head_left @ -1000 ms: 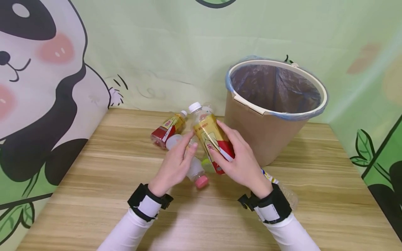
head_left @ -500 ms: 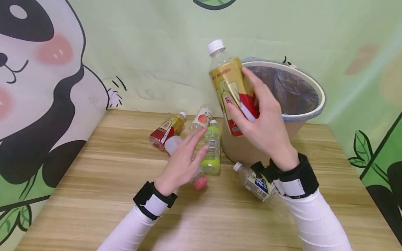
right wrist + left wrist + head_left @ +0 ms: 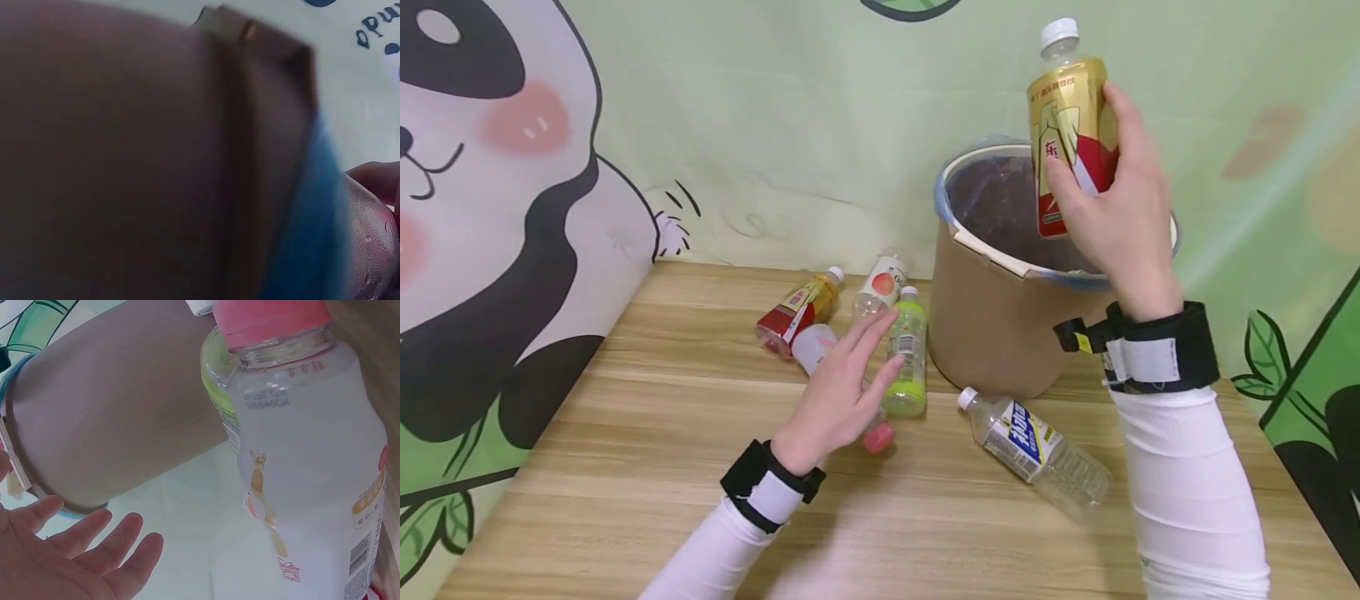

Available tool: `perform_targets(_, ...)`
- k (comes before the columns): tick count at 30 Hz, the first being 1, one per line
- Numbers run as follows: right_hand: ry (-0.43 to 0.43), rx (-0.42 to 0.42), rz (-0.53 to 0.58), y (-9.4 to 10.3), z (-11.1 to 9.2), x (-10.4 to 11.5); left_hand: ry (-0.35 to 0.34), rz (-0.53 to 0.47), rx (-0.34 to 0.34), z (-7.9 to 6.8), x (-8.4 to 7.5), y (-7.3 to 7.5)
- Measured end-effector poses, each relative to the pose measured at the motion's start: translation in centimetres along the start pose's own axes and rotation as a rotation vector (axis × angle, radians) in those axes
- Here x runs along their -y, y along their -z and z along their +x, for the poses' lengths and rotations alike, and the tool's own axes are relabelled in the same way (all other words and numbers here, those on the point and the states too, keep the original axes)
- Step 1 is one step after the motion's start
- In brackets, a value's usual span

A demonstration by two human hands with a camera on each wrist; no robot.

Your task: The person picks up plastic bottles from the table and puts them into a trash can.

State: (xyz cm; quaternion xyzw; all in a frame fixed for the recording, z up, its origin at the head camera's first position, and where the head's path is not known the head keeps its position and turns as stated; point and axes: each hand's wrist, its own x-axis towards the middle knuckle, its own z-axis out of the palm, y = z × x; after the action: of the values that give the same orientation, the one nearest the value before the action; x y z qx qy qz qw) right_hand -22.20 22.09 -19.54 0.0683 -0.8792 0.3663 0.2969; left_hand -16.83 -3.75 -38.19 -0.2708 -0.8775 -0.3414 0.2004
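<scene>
In the head view my right hand (image 3: 1120, 208) grips a plastic drink bottle (image 3: 1071, 125) with a gold and red label and white cap. The bottle stands nearly upright over the opening of a brown trash can (image 3: 992, 308) lined with a bluish bag. Its dimpled base (image 3: 374, 240) shows in the right wrist view beside the can's rim. My left hand (image 3: 842, 392) hovers with fingers spread above a white bottle with a pink cap (image 3: 878, 437), partly hiding it. In the left wrist view that white bottle (image 3: 306, 469) is close, and the left fingers hold nothing.
Near the left hand lie another gold-and-red bottle (image 3: 797, 312), a peach-label bottle (image 3: 880, 283) and a green bottle (image 3: 908, 354). A clear bottle with a blue and white label (image 3: 1033, 450) lies in front of the can. A printed cloth backdrop (image 3: 775, 125) borders the wooden table (image 3: 685, 467).
My right hand has carried the gold-and-red bottle from beside the left hand up and right, over the trash can. The left hand has shifted slightly, uncovered the green bottle, and stays low.
</scene>
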Motion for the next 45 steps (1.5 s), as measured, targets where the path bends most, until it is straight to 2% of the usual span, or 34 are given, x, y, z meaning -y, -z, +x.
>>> perform_targets(5,-0.063,-0.017,-0.115,0.2,0.6,-1.5,0.009,0.008,0.011,-0.2,0.0,-0.1)
perform_targets(9,-0.075,-0.048,-0.154,0.2,0.7,-2.2,0.019,0.008,0.017,-0.4,0.0,0.0)
perform_targets(18,-0.033,-0.087,-0.154,0.1,0.3,-2.3,0.022,0.005,0.010,-0.6,0.2,0.0)
perform_targets(27,-0.002,-0.080,-0.114,0.0,-0.5,-2.0,0.019,-0.001,0.001,-0.7,0.3,0.0)
perform_targets(33,0.065,-0.108,-0.058,-0.5,-2.1,-1.4,0.022,0.007,-0.009,-0.8,0.2,0.3)
perform_targets(40,0.217,-0.228,0.054,-2.0,-4.7,-0.6,-0.017,0.022,-0.068,-0.7,0.4,0.9)
perform_targets(45,0.358,-0.298,0.161,-3.5,-7.1,-0.3,-0.054,0.087,-0.104,-1.0,0.8,1.0)
